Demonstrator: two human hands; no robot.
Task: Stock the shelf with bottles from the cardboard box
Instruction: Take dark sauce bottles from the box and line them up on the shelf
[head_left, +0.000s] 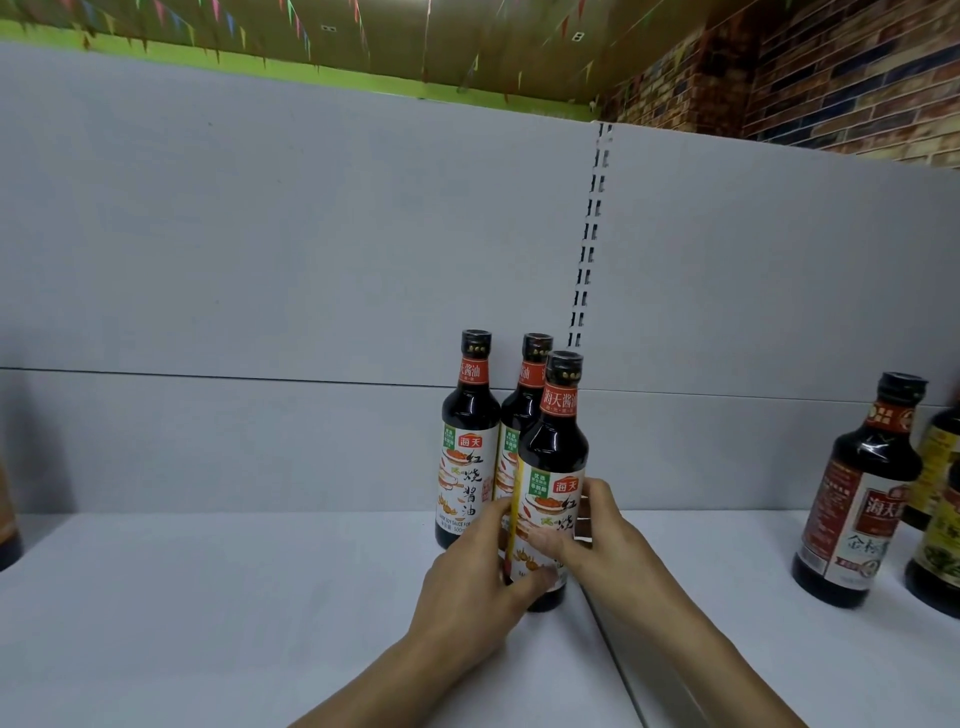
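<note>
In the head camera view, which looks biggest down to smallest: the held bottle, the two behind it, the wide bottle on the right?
1. Wide bottle: bulkiest.
2. Held bottle: taller but slimmer, so close call.
3. Back-left bottle and back-right bottle: alike, standing farther back.

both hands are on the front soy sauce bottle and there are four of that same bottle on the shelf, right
Not four, but three. The head view shows the left hand and right hand both holding the front soy sauce bottle, with only two matching bottles behind it, the back left bottle and back right bottle, on the shelf.
</note>
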